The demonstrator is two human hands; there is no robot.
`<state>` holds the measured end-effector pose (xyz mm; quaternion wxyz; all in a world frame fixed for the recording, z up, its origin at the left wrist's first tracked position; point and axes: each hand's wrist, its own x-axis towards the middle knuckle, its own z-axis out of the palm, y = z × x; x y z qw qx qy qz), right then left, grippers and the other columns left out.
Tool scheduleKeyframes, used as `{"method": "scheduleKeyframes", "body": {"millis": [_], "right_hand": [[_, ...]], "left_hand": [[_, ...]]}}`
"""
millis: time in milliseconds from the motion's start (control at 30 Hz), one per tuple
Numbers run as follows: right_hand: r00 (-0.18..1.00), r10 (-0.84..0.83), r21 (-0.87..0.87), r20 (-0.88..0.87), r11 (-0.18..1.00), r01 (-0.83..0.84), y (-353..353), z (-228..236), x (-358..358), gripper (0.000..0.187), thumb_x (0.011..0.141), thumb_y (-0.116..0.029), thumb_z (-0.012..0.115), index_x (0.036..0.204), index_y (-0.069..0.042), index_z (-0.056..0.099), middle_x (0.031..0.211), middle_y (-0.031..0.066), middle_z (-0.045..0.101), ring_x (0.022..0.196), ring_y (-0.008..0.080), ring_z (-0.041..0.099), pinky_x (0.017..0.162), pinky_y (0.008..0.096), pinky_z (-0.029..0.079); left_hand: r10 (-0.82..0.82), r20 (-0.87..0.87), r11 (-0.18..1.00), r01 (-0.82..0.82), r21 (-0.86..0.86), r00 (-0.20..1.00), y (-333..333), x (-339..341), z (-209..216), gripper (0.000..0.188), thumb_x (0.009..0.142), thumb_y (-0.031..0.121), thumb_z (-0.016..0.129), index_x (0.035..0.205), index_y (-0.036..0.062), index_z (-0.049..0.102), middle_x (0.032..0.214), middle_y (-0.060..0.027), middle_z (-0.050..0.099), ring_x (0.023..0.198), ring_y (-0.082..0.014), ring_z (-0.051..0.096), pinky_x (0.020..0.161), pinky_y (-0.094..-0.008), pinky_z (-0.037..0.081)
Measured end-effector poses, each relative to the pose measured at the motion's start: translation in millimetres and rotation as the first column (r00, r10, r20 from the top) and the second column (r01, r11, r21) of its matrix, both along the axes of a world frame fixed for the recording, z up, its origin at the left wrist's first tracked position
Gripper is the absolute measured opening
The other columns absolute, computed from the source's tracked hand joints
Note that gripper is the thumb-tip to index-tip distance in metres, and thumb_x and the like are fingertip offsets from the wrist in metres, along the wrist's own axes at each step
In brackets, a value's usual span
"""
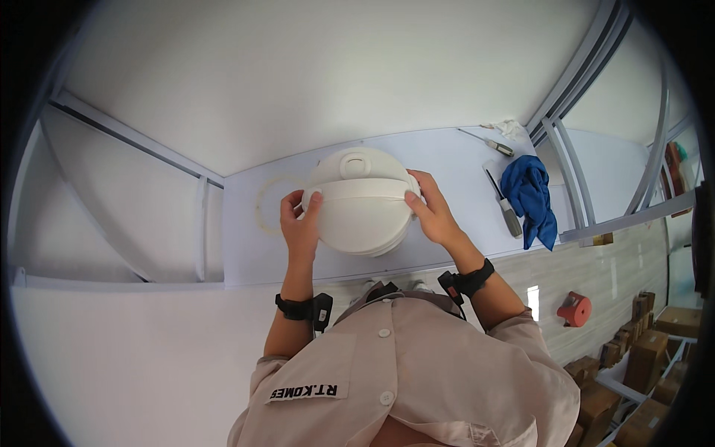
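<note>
A white, rounded rice cooker (356, 223) with a domed lid sits at the middle of the bench in front of me. Its carrying handle (363, 188) lies as a band across the lid, and an oval vent piece (355, 165) is beyond the band. My left hand (301, 223) grips the cooker's left side, the thumb by the handle's left end. On the opposite side my right hand (433, 211) holds it the same way, thumb at the handle's right end. The fingertips of both hands are partly hidden by the cooker. A pale, thin ring (261, 208) lies left of the cooker.
At the right of the white bench (462, 179) lie a bunched blue cloth (529, 197), a grey-handled screwdriver (510, 217), another screwdriver (497, 144) and crumpled white material (509, 129). Metal framing (572, 175) borders the bench. A red stool-like object (575, 309) and cardboard boxes (646, 360) are beyond, lower right.
</note>
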<state>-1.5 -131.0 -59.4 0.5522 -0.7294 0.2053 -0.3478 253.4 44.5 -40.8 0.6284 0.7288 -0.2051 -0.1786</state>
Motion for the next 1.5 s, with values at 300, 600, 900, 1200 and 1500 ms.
{"method": "scheduleKeyframes", "body": {"millis": [300,600,900,1200,1500], "right_hand": [[0.998,0.019,0.025,-0.067,1.0,-0.018,4.5,10.7,-7.2,0.056,0.118,-0.028,0.054,0.164,0.002,0.045,0.158,0.0195,0.055,0.145,0.0301,0.053,0.125,0.0427,0.039],[0.991,-0.129,-0.371,-0.04,0.923,0.105,5.8,42.7,3.1,0.063,0.113,-0.032,0.065,0.164,0.0,0.05,0.167,0.0242,0.051,0.141,0.0377,0.059,0.108,0.0408,0.054],[0.974,-0.174,-0.339,-0.148,0.934,0.115,13.0,40.0,11.3,0.067,0.109,-0.04,0.07,0.163,-0.003,0.055,0.172,0.024,0.049,0.118,0.0316,0.071,0.078,0.0331,0.059],[0.953,-0.261,-0.419,-0.152,0.89,0.177,20.5,49.5,14.5,0.068,0.108,-0.042,0.071,0.162,-0.004,0.057,0.166,0.0292,0.051,0.14,0.041,0.06,0.095,0.0433,0.058],[0.91,-0.383,-0.684,-0.16,0.708,0.177,65.6,121.4,66.6,0.045,0.097,-0.042,0.08,0.119,-0.003,0.078,0.122,0.0214,0.073,0.114,0.0378,0.069,0.099,0.0506,0.051]], "left_hand": [[-0.081,-0.115,0.997,0.078,-0.029,0.99,-5.2,-12.0,17.4,0.069,0.103,0.044,0.082,0.147,-0.0053,0.061,0.116,-0.0103,0.073,0.098,-0.013,0.067,0.086,-0.0287,0.056],[-0.074,-0.021,0.995,0.072,-0.074,0.997,-3.9,-12.1,6.2,0.075,0.101,0.045,0.085,0.151,-0.0042,0.06,0.123,-0.0185,0.076,0.102,-0.0223,0.075,0.087,-0.0352,0.061],[-0.101,0.016,0.995,0.101,0.007,0.995,-3.5,-19.2,24.0,0.069,0.104,0.043,0.081,0.15,-0.0057,0.065,0.108,-0.0115,0.078,0.094,-0.0137,0.072,0.083,-0.0294,0.057],[-0.251,-0.019,0.946,0.241,-0.217,0.968,6.5,4.2,-10.9,0.059,0.12,0.039,0.053,0.161,-0.0037,0.056,0.15,-0.0178,0.067,0.138,-0.0238,0.061,0.12,-0.0371,0.044],[-0.389,0.117,0.86,0.406,-0.308,0.914,21.8,18.5,-33.3,0.062,0.122,0.035,0.047,0.17,-0.0033,0.042,0.163,-0.0175,0.056,0.15,-0.0279,0.053,0.127,-0.0416,0.038]]}}
